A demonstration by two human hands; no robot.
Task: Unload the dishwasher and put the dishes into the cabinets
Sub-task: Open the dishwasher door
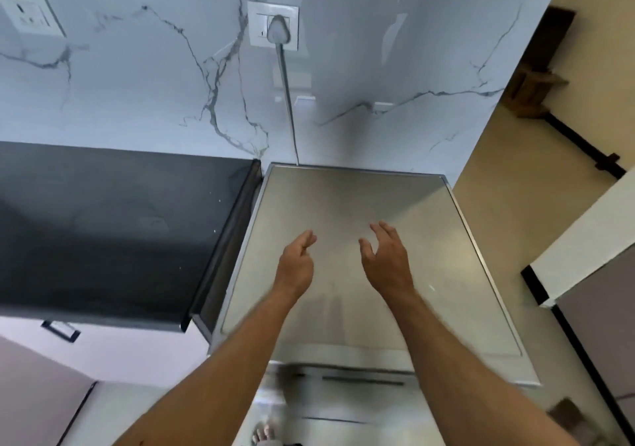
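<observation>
Your left hand [295,267] and right hand [386,263] hover empty, fingers loosely apart, above the steel dishwasher [343,205] top. Its door looks shut below your wrists, so drop both hands there and pull evenly. No dishes show.

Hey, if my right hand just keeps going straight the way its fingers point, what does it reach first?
Most likely nothing until the marble wall. The right hand, open and empty, appears to hover above the dishwasher's steel top, fingers aimed toward the wall. Depth is unclear; angled downward, it would meet the top first.
</observation>
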